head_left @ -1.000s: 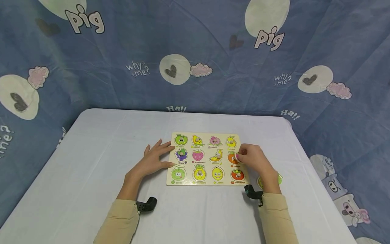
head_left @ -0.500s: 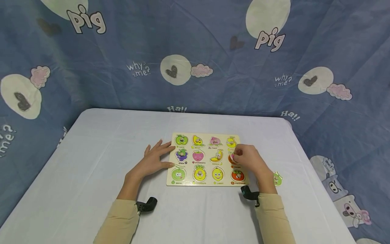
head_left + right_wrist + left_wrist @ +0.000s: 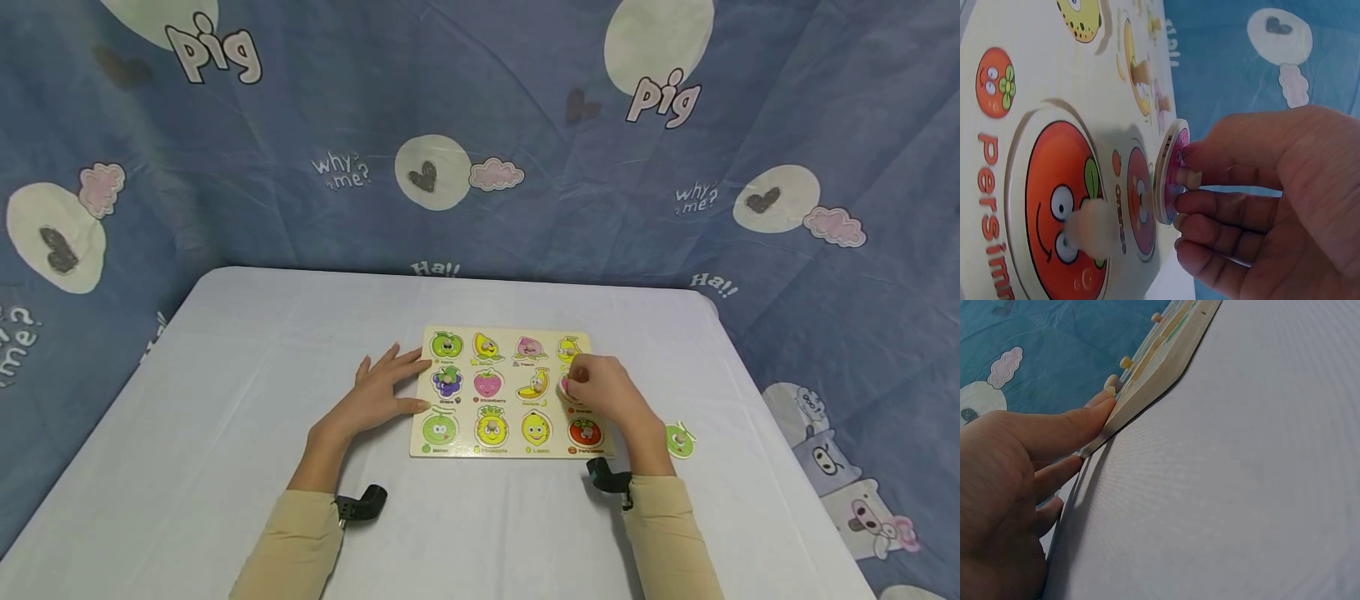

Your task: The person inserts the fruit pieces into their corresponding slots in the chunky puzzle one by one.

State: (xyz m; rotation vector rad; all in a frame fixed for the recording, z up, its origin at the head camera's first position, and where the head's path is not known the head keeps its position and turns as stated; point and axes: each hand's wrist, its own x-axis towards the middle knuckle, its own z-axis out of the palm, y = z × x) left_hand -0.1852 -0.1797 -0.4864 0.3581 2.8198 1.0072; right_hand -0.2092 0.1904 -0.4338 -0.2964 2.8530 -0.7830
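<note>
A wooden fruit puzzle board [image 3: 513, 427] lies on the white table. My right hand [image 3: 611, 387] pinches a round pink puzzle piece [image 3: 1174, 169] by its small wooden peg. The piece is tilted on edge above the seated orange piece [image 3: 1138, 209], beside the persimmon piece [image 3: 1047, 212]. My left hand [image 3: 378, 392] lies with fingers spread at the board's left side, thumb tip and a fingertip touching its edge. The strawberry picture [image 3: 488, 383], lemon picture [image 3: 536, 427] and melon picture [image 3: 439, 429] show no peg.
A green puzzle piece [image 3: 680, 440] lies on the table right of my right wrist. Dark wrist cameras stick out from both sleeves. A blue patterned cloth [image 3: 480, 100] hangs behind the table [image 3: 337, 308].
My right hand has moved slightly left with the pink piece, further over the orange. More of the green piece shows, and a yellow piece by the wrist is now hidden. The left hand stays put.
</note>
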